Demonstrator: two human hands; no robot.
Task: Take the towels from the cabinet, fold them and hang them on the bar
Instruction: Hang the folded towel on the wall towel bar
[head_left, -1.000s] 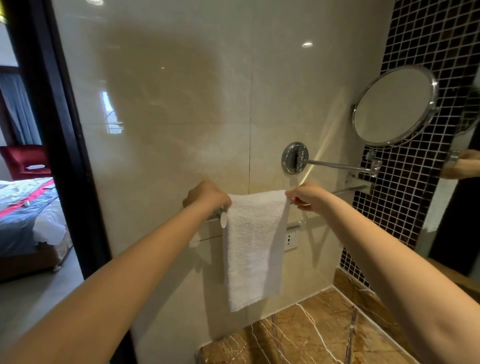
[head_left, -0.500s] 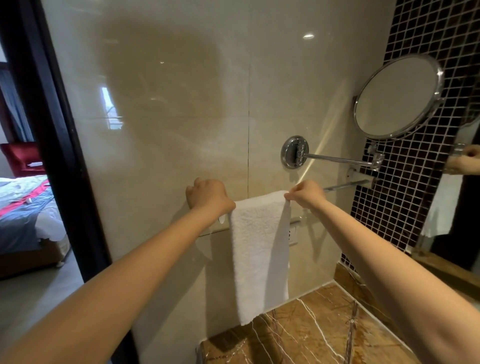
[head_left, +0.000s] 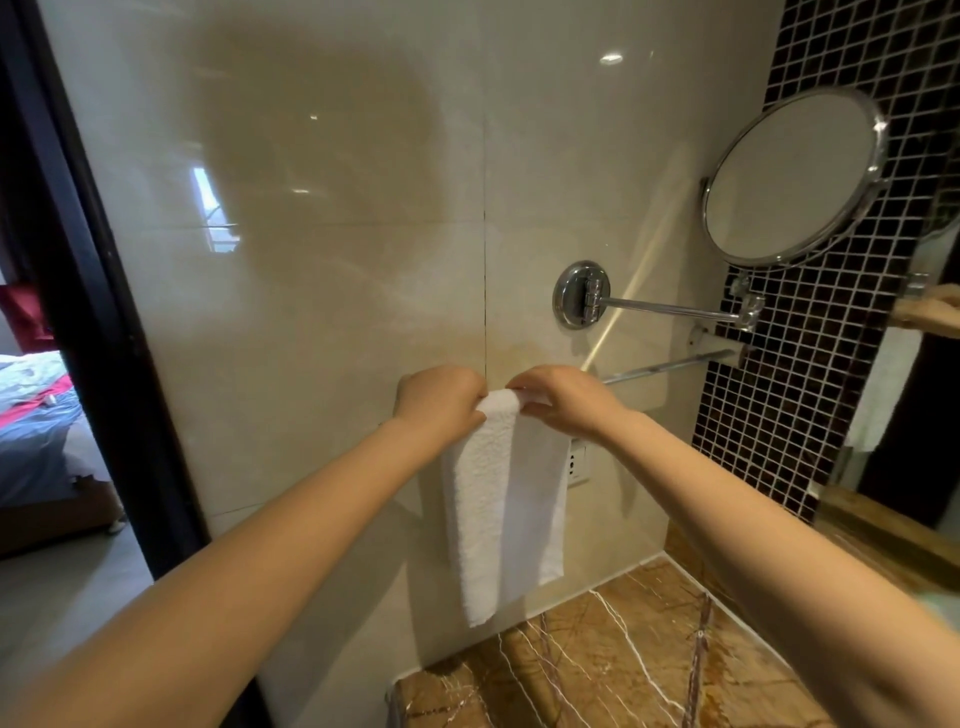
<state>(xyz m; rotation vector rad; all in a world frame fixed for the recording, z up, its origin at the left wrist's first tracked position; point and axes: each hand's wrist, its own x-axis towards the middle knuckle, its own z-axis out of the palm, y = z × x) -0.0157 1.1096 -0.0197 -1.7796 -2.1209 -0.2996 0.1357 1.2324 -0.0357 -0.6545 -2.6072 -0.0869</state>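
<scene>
A white towel (head_left: 506, 499) hangs folded over the chrome towel bar (head_left: 670, 366) on the beige tiled wall, reaching down almost to the marble counter. My left hand (head_left: 441, 402) grips the towel's top fold from the left. Just right of it, my right hand (head_left: 563, 397) pinches the same fold, and the two hands nearly touch. The towel is bunched narrow at the top between them. The hands and towel hide the left part of the bar.
A round chrome mirror (head_left: 789, 174) on a swing arm (head_left: 670, 310) sticks out above the bar at the right. A brown marble counter (head_left: 613, 660) lies below, a wall socket (head_left: 577, 462) beside the towel. A dark door frame (head_left: 88, 291) stands at the left.
Both hands have slid together along the bar, from the towel's two outer edges to its middle, gathering the top fold narrower. The towel now hangs slimmer.
</scene>
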